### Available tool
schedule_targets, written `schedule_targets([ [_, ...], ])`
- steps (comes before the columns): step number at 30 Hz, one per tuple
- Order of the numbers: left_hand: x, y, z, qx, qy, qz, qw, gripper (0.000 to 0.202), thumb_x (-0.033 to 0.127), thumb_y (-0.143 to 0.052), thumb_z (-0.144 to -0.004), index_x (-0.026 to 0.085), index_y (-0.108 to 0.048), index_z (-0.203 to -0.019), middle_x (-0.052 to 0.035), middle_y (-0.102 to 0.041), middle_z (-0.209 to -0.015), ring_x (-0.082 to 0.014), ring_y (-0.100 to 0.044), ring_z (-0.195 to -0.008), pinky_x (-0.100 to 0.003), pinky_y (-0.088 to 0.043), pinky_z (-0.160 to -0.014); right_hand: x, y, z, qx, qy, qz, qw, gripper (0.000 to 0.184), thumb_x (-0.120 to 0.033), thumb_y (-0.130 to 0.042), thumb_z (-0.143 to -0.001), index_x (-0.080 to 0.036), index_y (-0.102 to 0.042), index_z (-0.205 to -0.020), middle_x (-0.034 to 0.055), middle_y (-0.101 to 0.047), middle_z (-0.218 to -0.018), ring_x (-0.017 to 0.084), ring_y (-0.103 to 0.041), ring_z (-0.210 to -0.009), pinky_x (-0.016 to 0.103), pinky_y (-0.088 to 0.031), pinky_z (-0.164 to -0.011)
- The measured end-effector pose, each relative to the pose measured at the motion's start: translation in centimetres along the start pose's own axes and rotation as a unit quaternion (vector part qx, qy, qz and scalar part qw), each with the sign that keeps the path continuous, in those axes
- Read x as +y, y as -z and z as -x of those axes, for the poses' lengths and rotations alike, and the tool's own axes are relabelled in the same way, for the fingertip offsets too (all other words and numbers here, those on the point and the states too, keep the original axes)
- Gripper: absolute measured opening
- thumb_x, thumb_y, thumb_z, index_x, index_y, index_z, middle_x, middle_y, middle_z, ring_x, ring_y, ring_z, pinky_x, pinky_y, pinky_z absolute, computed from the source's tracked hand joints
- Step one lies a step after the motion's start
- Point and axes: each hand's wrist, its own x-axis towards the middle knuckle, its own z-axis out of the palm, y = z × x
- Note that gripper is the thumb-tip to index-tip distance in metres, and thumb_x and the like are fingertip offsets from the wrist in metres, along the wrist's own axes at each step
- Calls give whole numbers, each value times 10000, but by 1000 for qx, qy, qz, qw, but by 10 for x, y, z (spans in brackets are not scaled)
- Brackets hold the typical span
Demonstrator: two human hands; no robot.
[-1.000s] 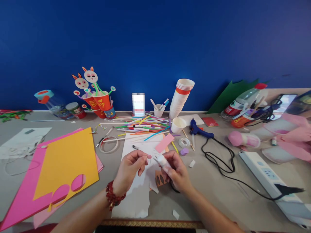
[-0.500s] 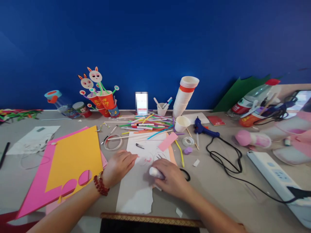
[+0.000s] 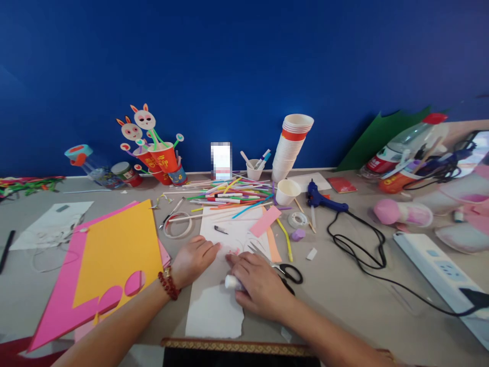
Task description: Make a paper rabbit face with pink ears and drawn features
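My left hand, with a red bead bracelet on its wrist, rests on the left edge of a white paper sheet, fingers curled loosely and pressed to the sheet. My right hand lies on the same sheet, closed round a small white glue stick whose end pokes out to the left, while its forefinger presses a small pink piece onto the paper. Black-handled scissors lie just right of my right hand.
Orange and pink card sheets lie to the left. Behind are coloured straws, a paper-cup stack, rabbit cup crafts, a white cup and a tape roll. A blue glue gun with black cord and a power strip sit right.
Both hands came down from the air onto the white paper. My right hand slid left with the glue stick, uncovering the scissors, and its forefinger now presses the pink piece.
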Motion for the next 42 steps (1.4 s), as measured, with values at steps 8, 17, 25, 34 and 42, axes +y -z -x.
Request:
schedule_targets([
  [8,2,4,-5,-9,-11,4,1000,163,98,-490,-948,126,-589,-1074,-21,-620,-725,-166,-581,-651,-336,-481,-678,0,0,-1,0,-12,-4,1000,296,-249,-600,-800,-167,-623,-1083,101,-590,-1354,284,-498,-1136,428,-386,-1008],
  [17,3,6,-8,-5,-29,2,1000,177,104,-475,-953,129,-575,-1097,-31,-628,-741,-165,-574,-647,-332,-487,-680,1,2,-1,-10,-11,-14,1000,301,-263,-603,-811,-161,-617,-1094,108,-584,-1358,283,-497,-1128,428,-380,-1013],
  [25,3,3,-6,-9,-16,6,1000,181,100,-477,-947,128,-579,-1094,-33,-627,-747,-175,-585,-653,-337,-481,-658,1,2,-1,-9,-12,-18,1000,293,-250,-603,-801,-165,-619,-1082,113,-592,-1341,286,-496,-1125,440,-388,-1004],
  [34,5,3,-7,-5,-30,2,1000,161,92,-499,-938,122,-580,-1073,-38,-623,-763,-179,-571,-658,-334,-472,-646,1,3,-1,-10,-14,-13,1000,272,-254,-609,-797,-169,-624,-1055,106,-589,-1353,282,-504,-1111,428,-401,-985],
  [42,5,4,-6,-15,-27,10,999,165,103,-488,-943,136,-579,-1077,-44,-624,-784,-185,-575,-677,-338,-476,-641,1,3,-1,-14,-15,-4,1000,312,-273,-609,-807,-164,-619,-1099,103,-571,-1384,288,-503,-1120,432,-400,-992],
])
